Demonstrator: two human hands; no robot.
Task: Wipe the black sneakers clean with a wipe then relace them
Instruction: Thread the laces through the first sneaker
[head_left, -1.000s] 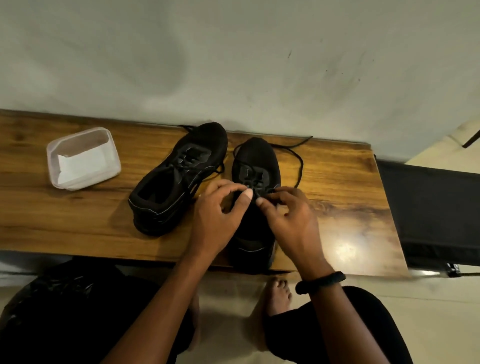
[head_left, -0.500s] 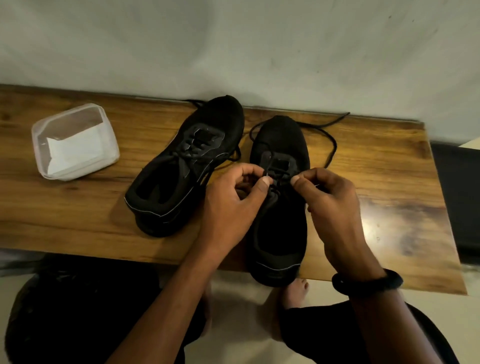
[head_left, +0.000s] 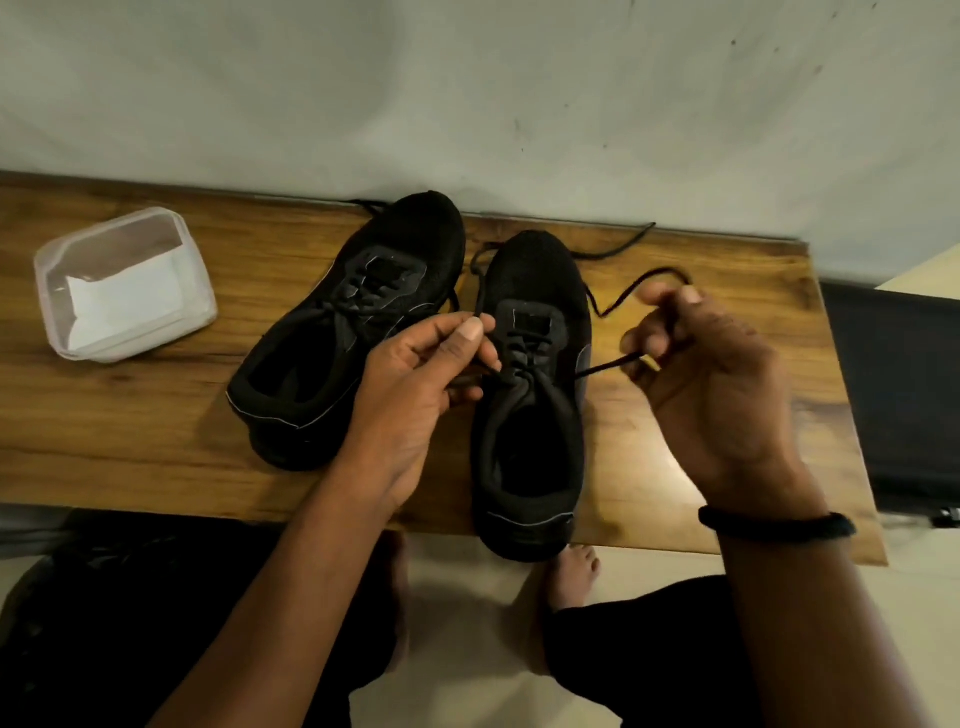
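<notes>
Sneakers, black, two, side by side on the wooden surface (head_left: 156, 415), toes toward the wall. Angled sneaker (head_left: 337, 358) nearer the tub, heel turned outward, lacing visible across its tongue. Straight sneaker (head_left: 535, 291) between the hands, heel overhanging the near edge of the surface. Left hand (head_left: 415, 395) beside the eyelets, thumb and forefinger pressed together, pinching one end of the lace (head_left: 602, 368). Right hand (head_left: 722, 395) out to the other side, fingers (head_left: 670, 301) curled, gripping the other end, taut from the eyelets, slack looping back over the surface. Black band (head_left: 774, 525) on the right wrist. Clear plastic tub (head_left: 104, 221) well apart at the far left, white wipe (head_left: 124, 306) inside.
</notes>
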